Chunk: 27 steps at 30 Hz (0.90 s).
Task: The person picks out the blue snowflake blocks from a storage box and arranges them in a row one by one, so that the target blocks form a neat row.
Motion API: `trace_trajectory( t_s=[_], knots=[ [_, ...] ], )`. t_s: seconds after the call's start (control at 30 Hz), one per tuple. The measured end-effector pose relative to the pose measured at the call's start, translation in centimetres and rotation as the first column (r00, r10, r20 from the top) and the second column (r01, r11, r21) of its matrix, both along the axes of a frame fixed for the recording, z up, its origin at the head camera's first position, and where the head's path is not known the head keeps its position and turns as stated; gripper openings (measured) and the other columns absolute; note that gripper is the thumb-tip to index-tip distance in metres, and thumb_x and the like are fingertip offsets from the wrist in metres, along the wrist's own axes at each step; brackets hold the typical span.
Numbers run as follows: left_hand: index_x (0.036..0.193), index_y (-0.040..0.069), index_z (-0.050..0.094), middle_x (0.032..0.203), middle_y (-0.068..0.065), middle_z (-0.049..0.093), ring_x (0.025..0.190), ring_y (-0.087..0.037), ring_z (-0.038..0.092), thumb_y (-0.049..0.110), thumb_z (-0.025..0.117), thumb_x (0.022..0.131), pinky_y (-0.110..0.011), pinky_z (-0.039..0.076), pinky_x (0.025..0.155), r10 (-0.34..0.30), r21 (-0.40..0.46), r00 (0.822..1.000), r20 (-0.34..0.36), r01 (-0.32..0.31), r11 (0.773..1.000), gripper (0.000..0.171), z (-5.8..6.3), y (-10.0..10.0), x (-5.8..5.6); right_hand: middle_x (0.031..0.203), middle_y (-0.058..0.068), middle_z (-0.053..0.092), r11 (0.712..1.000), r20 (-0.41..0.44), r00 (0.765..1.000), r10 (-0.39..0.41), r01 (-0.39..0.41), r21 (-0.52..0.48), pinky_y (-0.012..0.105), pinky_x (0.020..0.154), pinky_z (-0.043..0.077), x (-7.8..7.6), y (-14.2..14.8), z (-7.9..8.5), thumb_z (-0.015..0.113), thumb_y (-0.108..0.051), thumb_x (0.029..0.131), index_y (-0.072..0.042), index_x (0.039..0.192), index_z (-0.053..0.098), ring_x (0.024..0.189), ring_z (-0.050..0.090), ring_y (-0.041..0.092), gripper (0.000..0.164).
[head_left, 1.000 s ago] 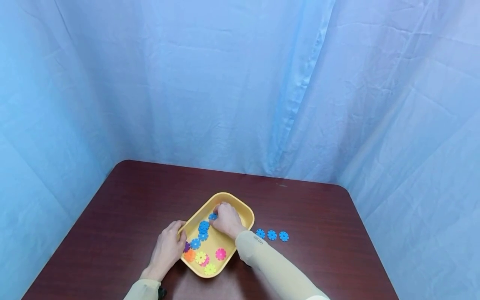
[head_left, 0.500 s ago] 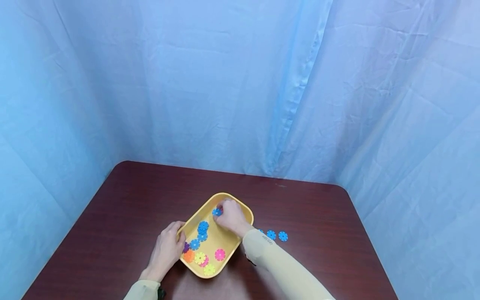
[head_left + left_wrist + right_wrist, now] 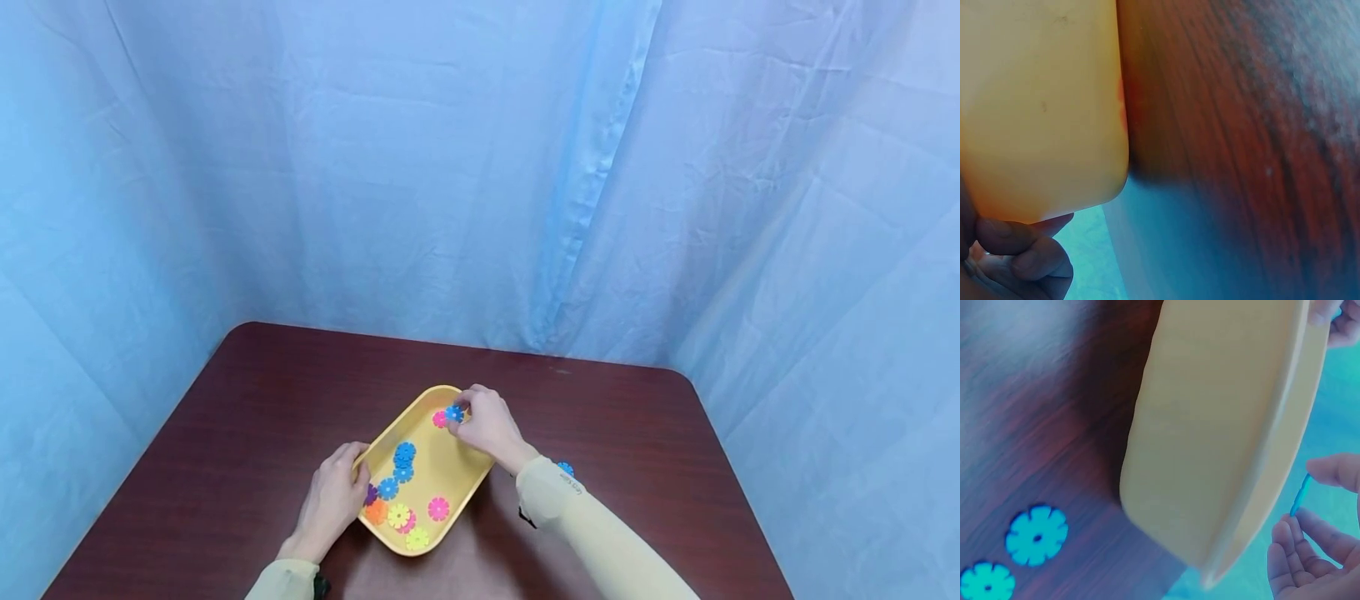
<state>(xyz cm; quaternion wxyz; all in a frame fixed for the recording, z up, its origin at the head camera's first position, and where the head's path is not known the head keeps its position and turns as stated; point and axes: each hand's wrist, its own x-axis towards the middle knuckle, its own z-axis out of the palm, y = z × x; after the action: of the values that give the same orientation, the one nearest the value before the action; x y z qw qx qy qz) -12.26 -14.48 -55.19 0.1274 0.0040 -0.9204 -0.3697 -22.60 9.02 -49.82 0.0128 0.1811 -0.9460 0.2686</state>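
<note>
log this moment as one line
left hand: grips yellow tray edge; right hand: pinches blue disc; in tray: coloured discs; on table: blue discs

The right sleeve (image 3: 603, 531), its lettering (image 3: 572, 484) too small to read, partly hides a blue disc (image 3: 565, 467).

Taking the yellow tray (image 3: 442, 467) as our landmark, we see a pale cream left sleeve (image 3: 283, 582) on its near left side, a small black item (image 3: 322, 587) showing at the cuff. Right of the tray, we find a matching right sleeve (image 3: 607, 537), with small dark lettering (image 3: 572, 482) near the cuff and a thin black piece (image 3: 527, 518) below.
</note>
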Motion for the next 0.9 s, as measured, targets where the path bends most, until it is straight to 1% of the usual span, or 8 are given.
trace_trajectory(
  t_s=[0.2, 0.4, 0.6, 0.73, 0.9],
  knots=[
    [0.11, 0.0, 0.068, 0.104, -0.014, 0.069, 0.082, -0.023, 0.064, -0.001, 0.066, 0.088, -0.042, 0.055, 0.072, 0.001, -0.007, 1.0, -0.023, -0.002, 1.0, 0.022, -0.2, 0.0, 0.0, 0.095, 0.0, 0.063, 0.999, 0.005, 0.999, -0.039, 0.04, -0.036, 0.032, 0.074, 0.052, 0.1, 1.7, 0.6, 0.08, -0.023, 0.08, -0.006, 0.103, 0.074, 0.084, 0.059, 0.018, 0.028],
    [0.111, 0.0, 0.068, 0.105, -0.014, 0.069, 0.084, -0.024, 0.065, 0.0, 0.065, 0.089, -0.043, 0.056, 0.073, 0.002, -0.005, 1.0, -0.009, -0.002, 1.0, 0.023, -0.2, 0.0, -0.1, 0.088, 0.0, 0.059, 0.996, -0.004, 0.998, -0.067, 0.067, -0.067, 0.03, 0.069, 0.05, 0.1, 3.6, 0.8, 0.08, -0.022, 0.08, -0.008, 0.099, 0.073, 0.076, 0.054, 0.016, 0.024],
    [0.11, 0.0, 0.069, 0.104, -0.014, 0.069, 0.083, -0.024, 0.065, -0.001, 0.066, 0.088, -0.044, 0.055, 0.072, 0.007, -0.007, 1.0, -0.021, -0.007, 1.0, 0.022, -0.3, 0.0, -0.1, 0.085, -0.003, 0.057, 0.991, -0.027, 0.995, -0.095, 0.092, -0.093, 0.029, 0.065, 0.05, 0.2, 5.6, 0.8, 0.082, -0.021, 0.08, -0.008, 0.097, 0.073, 0.072, 0.053, 0.013, 0.023],
    [0.112, 0.0, 0.068, 0.106, -0.014, 0.068, 0.085, -0.025, 0.065, 0.001, 0.065, 0.089, -0.044, 0.056, 0.075, 0.005, -0.001, 1.0, 0.01, -0.005, 1.0, 0.023, -0.2, 0.0, -0.1, 0.086, -0.003, 0.058, 0.986, -0.033, 0.991, -0.132, 0.127, -0.111, 0.03, 0.066, 0.051, 0.4, 7.0, 0.7, 0.083, -0.021, 0.079, -0.009, 0.097, 0.073, 0.073, 0.054, 0.013, 0.024],
    [0.113, 0.0, 0.068, 0.107, -0.014, 0.068, 0.087, -0.025, 0.065, 0.002, 0.065, 0.09, -0.046, 0.056, 0.078, 0.005, 0.002, 0.999, 0.04, -0.005, 1.0, 0.023, -0.1, 0.0, -0.1, 0.087, -0.002, 0.059, 0.975, -0.015, 0.983, -0.182, 0.179, -0.128, 0.033, 0.069, 0.051, 0.8, 8.7, 0.5, 0.084, -0.022, 0.079, -0.01, 0.099, 0.073, 0.075, 0.055, 0.014, 0.026]
  ],
)
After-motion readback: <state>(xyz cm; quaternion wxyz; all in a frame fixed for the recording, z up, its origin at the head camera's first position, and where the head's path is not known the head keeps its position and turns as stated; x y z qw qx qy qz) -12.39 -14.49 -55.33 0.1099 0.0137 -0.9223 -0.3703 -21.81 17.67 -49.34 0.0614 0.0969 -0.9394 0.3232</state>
